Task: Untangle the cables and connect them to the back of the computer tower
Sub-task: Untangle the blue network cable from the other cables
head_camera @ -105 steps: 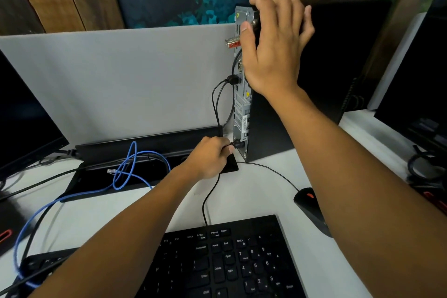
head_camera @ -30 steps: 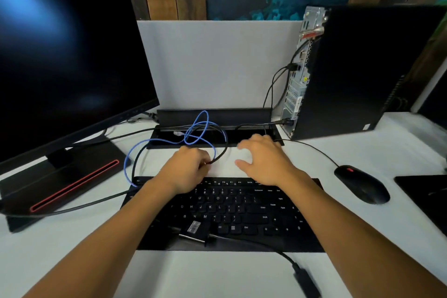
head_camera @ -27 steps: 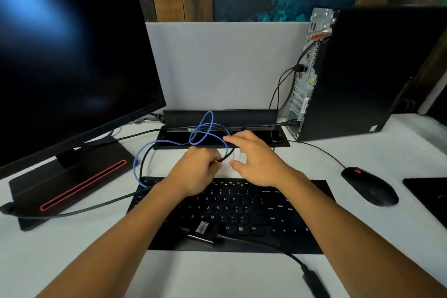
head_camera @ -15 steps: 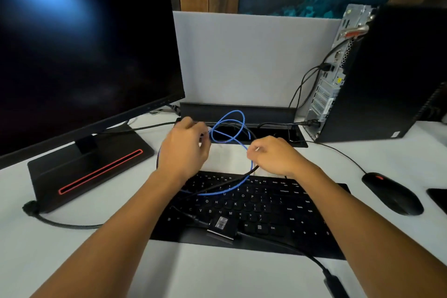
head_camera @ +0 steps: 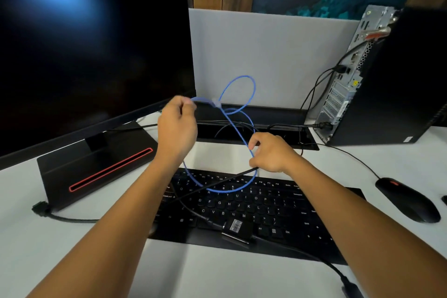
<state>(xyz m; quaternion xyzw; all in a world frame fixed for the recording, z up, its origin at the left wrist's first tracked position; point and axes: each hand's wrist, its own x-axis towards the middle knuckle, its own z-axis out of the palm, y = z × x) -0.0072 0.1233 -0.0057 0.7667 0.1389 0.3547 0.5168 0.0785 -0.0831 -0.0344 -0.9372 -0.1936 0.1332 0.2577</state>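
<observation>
Holding the tangled cables up over the keyboard (head_camera: 254,208)

My left hand (head_camera: 177,132) is pinching the blue cable (head_camera: 238,126) near its clear plug, my right hand (head_camera: 271,152) is gripping the black cable (head_camera: 217,182) where the two are crossing; the computer tower (head_camera: 396,75) is standing far right on the desk (head_camera: 217,273)

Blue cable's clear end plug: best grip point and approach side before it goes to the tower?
Take the blue cable just behind its clear plug, where the left hand already pinches it. Come from the left, behind the plug: its tip points right, toward the computer tower, so the contacts stay free. The right hand holds the loops lower down.
</observation>
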